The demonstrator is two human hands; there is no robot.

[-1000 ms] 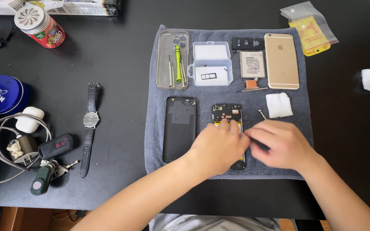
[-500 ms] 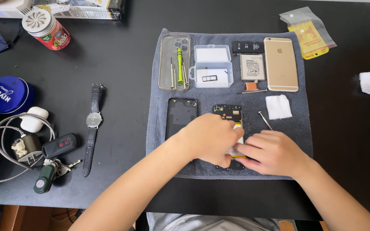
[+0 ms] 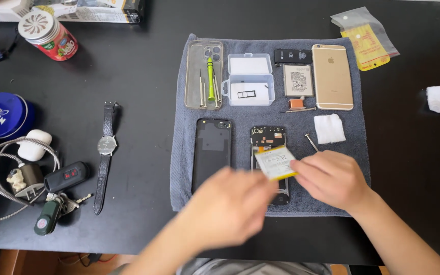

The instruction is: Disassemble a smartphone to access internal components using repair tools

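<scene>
On the grey towel (image 3: 179, 153) over the black desk (image 3: 138, 76), right hand (image 3: 332, 179) pinches a flat white battery (image 3: 275, 162) by its edge, tilted, lifted just above the opened phone body (image 3: 268, 136). Left hand (image 3: 227, 209) is blurred, fingers loosely spread, holding nothing visible, just beside the battery. Black back cover (image 3: 212, 153) lies left of the phone body; gold phone (image 3: 332, 76) sits further up.

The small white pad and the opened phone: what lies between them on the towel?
A thin metal tool lies between the white pad and the opened phone, head view.
</scene>
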